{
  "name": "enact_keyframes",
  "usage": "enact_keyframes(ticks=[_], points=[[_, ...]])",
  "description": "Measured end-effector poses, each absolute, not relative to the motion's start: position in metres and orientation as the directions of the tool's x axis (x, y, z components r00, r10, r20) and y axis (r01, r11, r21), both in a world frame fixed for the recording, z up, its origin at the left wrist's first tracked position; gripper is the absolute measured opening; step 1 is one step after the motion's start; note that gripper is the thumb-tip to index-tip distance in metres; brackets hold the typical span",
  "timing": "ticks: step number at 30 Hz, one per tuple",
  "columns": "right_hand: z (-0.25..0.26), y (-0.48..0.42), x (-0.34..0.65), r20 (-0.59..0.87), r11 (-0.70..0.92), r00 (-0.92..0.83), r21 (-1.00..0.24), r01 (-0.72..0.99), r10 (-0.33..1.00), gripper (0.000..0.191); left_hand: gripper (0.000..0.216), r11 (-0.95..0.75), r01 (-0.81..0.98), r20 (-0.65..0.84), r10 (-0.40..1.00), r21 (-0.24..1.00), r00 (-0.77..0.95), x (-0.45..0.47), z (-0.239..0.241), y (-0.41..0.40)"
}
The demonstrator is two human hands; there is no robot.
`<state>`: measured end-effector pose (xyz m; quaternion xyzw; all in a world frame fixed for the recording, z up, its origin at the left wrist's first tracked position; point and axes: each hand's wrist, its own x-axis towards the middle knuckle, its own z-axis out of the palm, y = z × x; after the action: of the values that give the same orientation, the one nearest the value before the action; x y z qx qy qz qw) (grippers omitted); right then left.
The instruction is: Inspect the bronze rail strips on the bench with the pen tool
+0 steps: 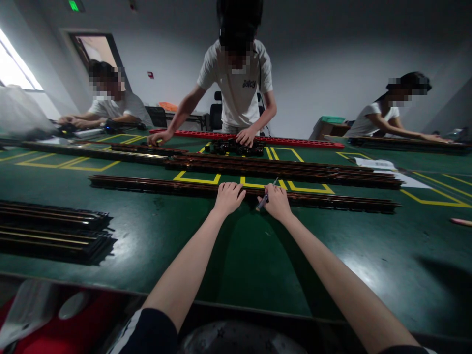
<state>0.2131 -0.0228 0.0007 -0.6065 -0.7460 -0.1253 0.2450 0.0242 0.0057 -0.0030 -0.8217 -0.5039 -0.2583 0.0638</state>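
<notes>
My left hand (pixel 227 198) is closed over the middle of a long dark strip (pixel 158 185) with brownish rails, lying crosswise on the green table. My right hand (pixel 277 200), just to the right, is closed around a slim screwdriver-like tool (pixel 262 202). Its pale bluish handle points down and its thin end sticks up past my fingers. My right hand also rests against the same strip, and the part of the strip under both hands is hidden.
Beyond the strip lies a bundle of similar strips (pixel 287 167); more strips (pixel 55 238) lie at the left. A co-worker opposite reaches over black parts (pixel 236 147) beside a red perforated bar (pixel 295 141). Two other people sit farther off. Paper (pixel 401 179) lies at right.
</notes>
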Motion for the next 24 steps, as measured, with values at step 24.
enact_keyframes(ticks=[24], points=[[0.0036, -0.0261, 0.2126, 0.550, 0.297, -0.201, -0.091, 0.950, 0.811, 0.017, 0.046, -0.475, 0.863, 0.472, 0.808, 0.171, 0.351, 0.0238, -0.0004, 0.0034]])
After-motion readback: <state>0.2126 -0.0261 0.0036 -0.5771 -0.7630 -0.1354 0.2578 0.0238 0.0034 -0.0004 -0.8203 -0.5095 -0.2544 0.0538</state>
